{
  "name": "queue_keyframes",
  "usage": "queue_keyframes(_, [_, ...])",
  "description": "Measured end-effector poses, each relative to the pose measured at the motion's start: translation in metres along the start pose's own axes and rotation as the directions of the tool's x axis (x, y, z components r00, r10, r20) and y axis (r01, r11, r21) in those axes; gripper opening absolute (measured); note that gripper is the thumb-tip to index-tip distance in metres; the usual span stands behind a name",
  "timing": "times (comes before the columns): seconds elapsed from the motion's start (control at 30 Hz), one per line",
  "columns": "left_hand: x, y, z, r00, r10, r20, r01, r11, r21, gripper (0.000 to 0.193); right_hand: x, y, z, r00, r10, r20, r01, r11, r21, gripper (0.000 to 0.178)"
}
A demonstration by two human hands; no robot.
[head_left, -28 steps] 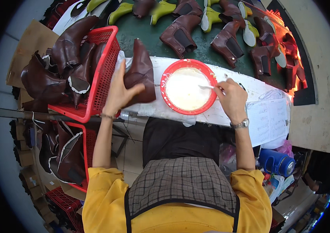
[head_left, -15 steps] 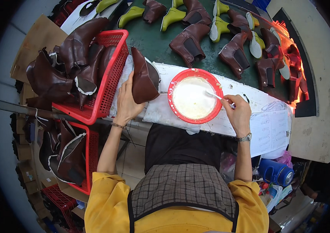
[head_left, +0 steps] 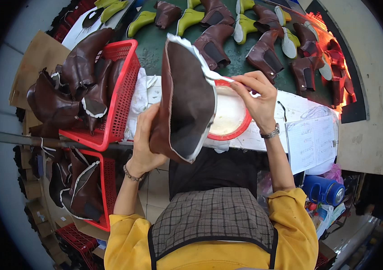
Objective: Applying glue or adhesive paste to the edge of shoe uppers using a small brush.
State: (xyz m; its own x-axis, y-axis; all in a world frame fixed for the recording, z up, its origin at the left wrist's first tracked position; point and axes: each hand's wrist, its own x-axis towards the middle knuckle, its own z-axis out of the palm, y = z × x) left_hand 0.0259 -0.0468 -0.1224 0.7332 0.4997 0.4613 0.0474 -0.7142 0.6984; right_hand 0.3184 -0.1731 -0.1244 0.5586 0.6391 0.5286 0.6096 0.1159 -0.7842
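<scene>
My left hand (head_left: 144, 143) grips a brown leather boot upper (head_left: 165, 108) from its left side and holds it raised, with its dark lining and wide opening turned up. White paste lines much of the opening's right edge. My right hand (head_left: 259, 95) pinches a thin white-tipped brush (head_left: 223, 78), whose tip meets that edge near the upper right. Behind the upper, partly covered by it, stands a red plastic bowl (head_left: 247, 120) of white paste (head_left: 227, 110).
Red baskets (head_left: 129, 74) of brown boot uppers stand at the left, one lower down. Several brown uppers (head_left: 215, 47) and yellow-green lasts (head_left: 244, 28) spread over the green tabletop. Written sheets (head_left: 310, 144) and a blue jug (head_left: 323, 190) lie right; an orange glow lights the far right.
My left hand has lifted the boot upper toward me and turned its opening up. My right hand has brought the brush out of the bowl and onto the upper's edge.
</scene>
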Motion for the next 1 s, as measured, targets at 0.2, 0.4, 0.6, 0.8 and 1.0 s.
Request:
queue_keyframes(0.2, [0.020,-0.013,0.016,0.966,0.093,-0.243,-0.089,0.996,0.028,0.097,-0.031,-0.016,-0.009,0.996,-0.043,0.074,0.038,0.997,0.067,0.018])
queue_keyframes(0.4, [0.045,-0.021,0.022,0.890,0.353,-0.287,-0.293,0.927,0.233,0.094,-0.042,-0.025,-0.014,0.991,-0.101,0.093,0.098,0.994,0.037,0.021])
queue_keyframes(0.6, [0.055,-0.029,0.024,0.866,0.424,-0.265,-0.311,0.872,0.379,0.086,-0.054,-0.043,-0.019,0.950,0.029,0.310,-0.055,0.996,0.074,0.016])
queue_keyframes(0.8, [0.027,-0.025,-0.007,0.986,-0.166,-0.021,0.159,0.970,-0.184,0.097,-0.040,0.002,-0.028,0.970,0.164,0.181,-0.067,0.890,-0.451,0.013])
queue_keyframes(1.0, [-0.031,-0.057,-0.071,0.864,-0.391,0.317,0.494,0.541,-0.680,0.090,-0.028,0.025,-0.039,0.940,0.117,0.321,0.118,0.771,-0.626,0.011])
